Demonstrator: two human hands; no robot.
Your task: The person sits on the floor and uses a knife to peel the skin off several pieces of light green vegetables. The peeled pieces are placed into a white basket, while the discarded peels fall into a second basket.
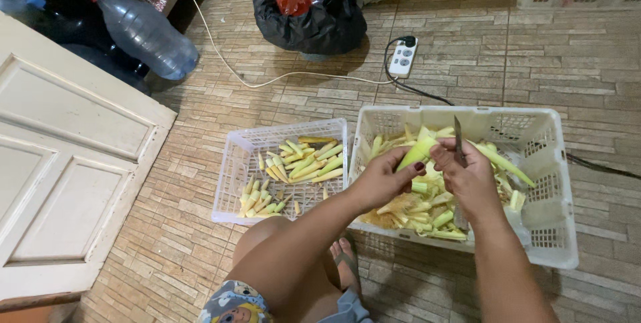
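Observation:
My left hand (384, 179) grips a pale green husked baby corn (418, 151) above a large white plastic crate (557, 163). My right hand (467, 176) is closed on a small knife (459, 139) whose blade points up, right beside the corn. The crate under both hands holds green husks and yellow silk (427, 213). To the left stands a smaller white basket (234, 176) with several peeled yellow baby corns (304, 163) inside.
A white door panel (60, 156) lies at the left. A large plastic water bottle (143, 29) leans at top left. A black rubbish bag (317, 13) with a red bag stands behind. A white power strip (403, 56) and cords cross the tiled floor. My knee (267, 243) and sandalled foot (347, 259) are below.

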